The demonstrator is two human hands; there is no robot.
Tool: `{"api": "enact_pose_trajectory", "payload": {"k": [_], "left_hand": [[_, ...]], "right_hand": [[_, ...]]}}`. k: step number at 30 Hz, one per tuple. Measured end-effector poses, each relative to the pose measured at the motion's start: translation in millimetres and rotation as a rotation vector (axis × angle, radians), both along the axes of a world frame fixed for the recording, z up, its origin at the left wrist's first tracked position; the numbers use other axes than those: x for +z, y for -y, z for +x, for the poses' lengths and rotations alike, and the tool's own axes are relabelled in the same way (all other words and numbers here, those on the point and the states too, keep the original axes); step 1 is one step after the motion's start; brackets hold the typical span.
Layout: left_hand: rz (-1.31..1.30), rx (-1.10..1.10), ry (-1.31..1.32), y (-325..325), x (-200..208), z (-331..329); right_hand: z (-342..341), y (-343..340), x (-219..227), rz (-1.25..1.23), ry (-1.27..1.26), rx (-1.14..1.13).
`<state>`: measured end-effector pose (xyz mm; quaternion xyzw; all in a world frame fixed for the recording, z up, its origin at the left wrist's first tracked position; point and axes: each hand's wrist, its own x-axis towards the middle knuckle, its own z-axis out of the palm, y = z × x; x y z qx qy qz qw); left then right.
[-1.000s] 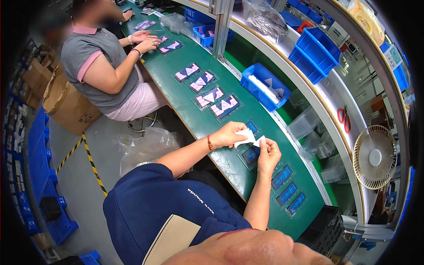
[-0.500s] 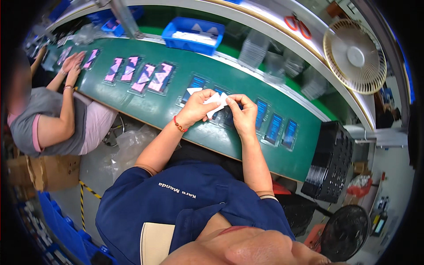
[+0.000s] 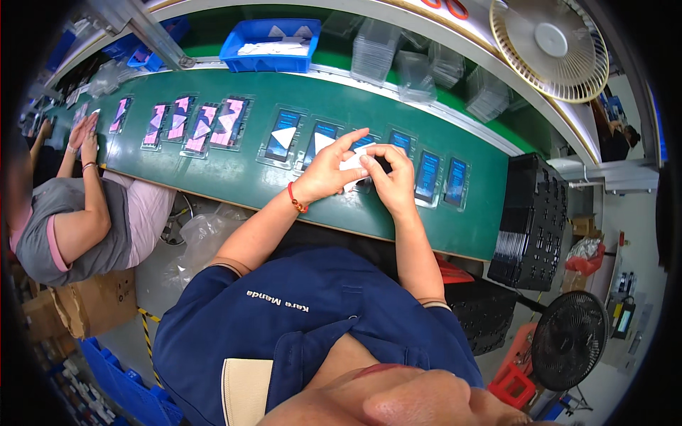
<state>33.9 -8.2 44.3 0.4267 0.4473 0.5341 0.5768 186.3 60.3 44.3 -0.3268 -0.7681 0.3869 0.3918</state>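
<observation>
Green worktop (image 3: 227, 170), long and curved by the lens, runs across the station. Blue bin (image 3: 268, 64) at its far edge contains loose white pieces, some triangular; clear plastic trays (image 3: 373, 53) stand stacked beside it. Black crates (image 3: 529, 220) are piled at the right end.

Left hand (image 3: 325, 172) is closed on a folded-looking white piece (image 3: 351, 165), forefinger raised clear of it; the fingers behind are hidden. Right hand (image 3: 391, 183) pinches the piece's right edge — thumb and forefinger nearly together. Held item: matt white, outline partly covered, above the row of dark panels (image 3: 428, 172). Two panels left of it bear white triangles (image 3: 284, 137) — one on each.
</observation>
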Motion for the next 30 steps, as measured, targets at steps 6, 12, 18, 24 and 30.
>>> {"api": "enact_pose_trajectory", "payload": {"k": [6,12,18,24,30], "left_hand": [[-0.018,0.017,-0.113,0,2,7],[-0.085,0.047,-0.117,-3,0,8],[0.011,0.083,-0.129,-9,-7,18],[0.289,-0.016,-0.411,-13,-7,40],[0.315,-0.034,-0.515,-14,-9,53]], "right_hand": [[23,-15,-15,-0.425,-0.327,-0.183],[36,-25,-24,0.39,0.367,-0.407],[32,-6,-5,-0.052,0.054,-0.203],[48,2,4,-0.693,-0.176,0.15],[69,-2,3,-0.737,-0.108,0.177]]}}
